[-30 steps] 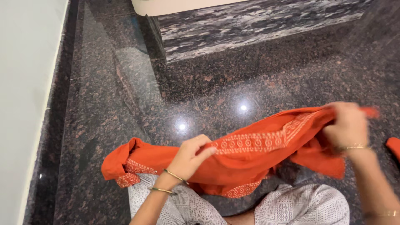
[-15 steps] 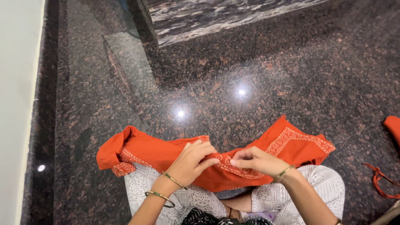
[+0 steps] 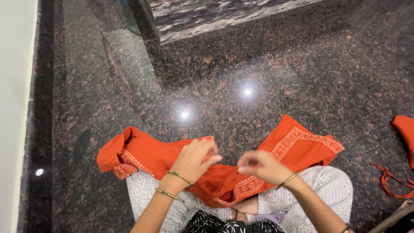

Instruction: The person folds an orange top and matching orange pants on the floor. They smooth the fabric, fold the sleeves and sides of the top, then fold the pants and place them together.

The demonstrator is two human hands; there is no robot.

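You have two hands in view: left hand [image 3: 195,159], right hand [image 3: 262,166]. One orange garment [image 3: 224,181] on lap. One orange cloth [image 3: 404,129] far right. Two light reflections on floor [image 3: 302,64].

this looks like a room in a home, seen from someone sitting cross-legged on the floor. the floor [image 3: 302,64] is polished dark granite, brown-flecked and glossy enough to mirror two ceiling lights as bright spots. a raised step [image 3: 224,15] faced in black-and-white veined stone runs across the top, and a pale wall [image 3: 15,108] with a dark granite skirting runs along the left edge. clothing is handled here at floor level: an orange garment with white printed borders [image 3: 297,144] lies over the sitter's lap, and more orange cloth [image 3: 405,133] with a loose orange tie string [image 3: 390,183] lies on the floor at the right
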